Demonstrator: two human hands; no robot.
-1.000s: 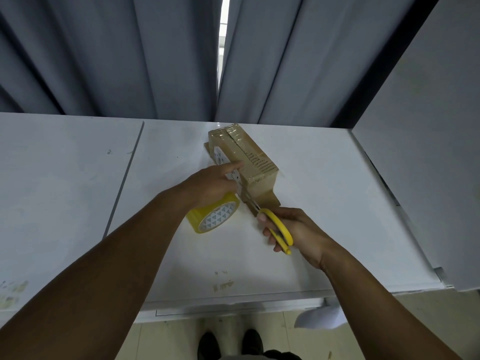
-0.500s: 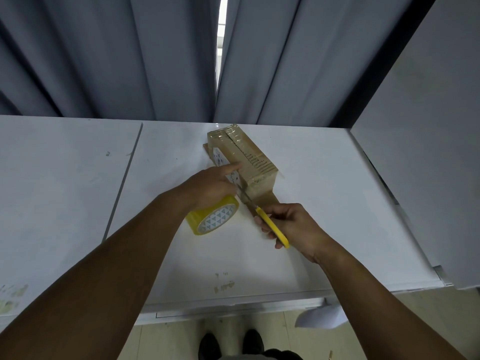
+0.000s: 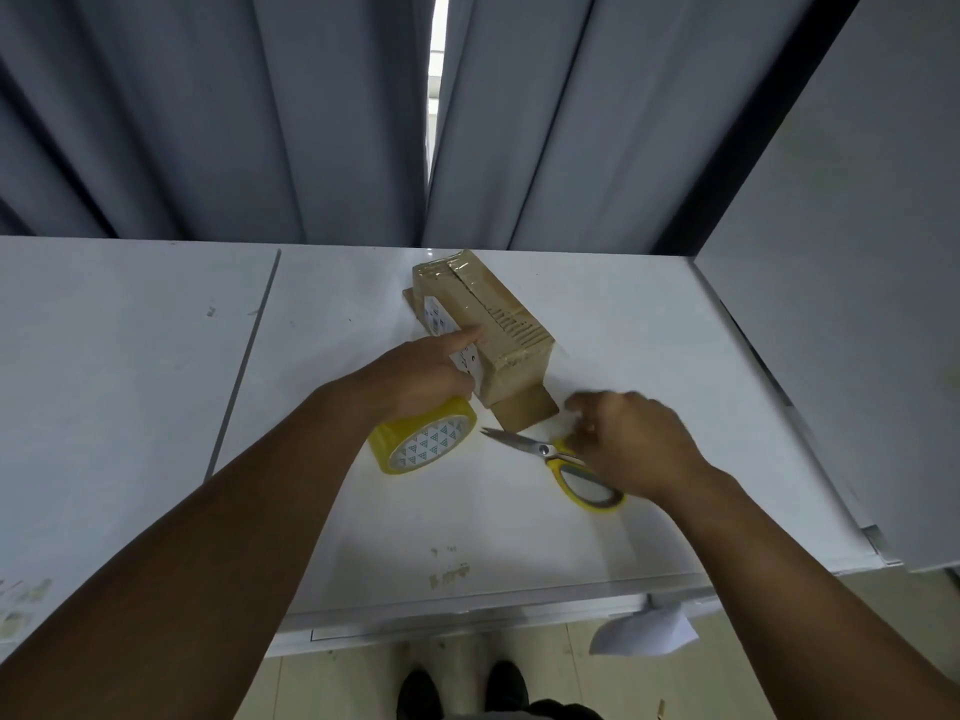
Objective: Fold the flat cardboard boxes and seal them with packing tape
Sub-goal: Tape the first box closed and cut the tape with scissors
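A small taped cardboard box [image 3: 498, 324] stands on a flat piece of cardboard [image 3: 524, 413] in the middle of the white table [image 3: 519, 537]. My left hand [image 3: 415, 376] holds the yellow tape roll [image 3: 431, 446] against the table, and its index finger presses the box's left side. Yellow-handled scissors [image 3: 540, 449] lie on the table right of the roll, blades pointing left. Just above their handle is my right hand [image 3: 634, 439], motion-blurred, with its fingertips near the cardboard flap. It does not seem to grip the scissors.
Grey curtains [image 3: 208, 122] hang behind the table. A tall grey panel [image 3: 857, 304] closes off the right side. A seam [image 3: 244, 356] divides the table on the left. White paper [image 3: 644, 634] hangs below the front edge, and my shoes [image 3: 457, 688] show on the floor.
My right hand has taken the scissors away from the box end and laid them flat on the table, then moved toward the cardboard flap. The left hand has stayed on the roll and box.
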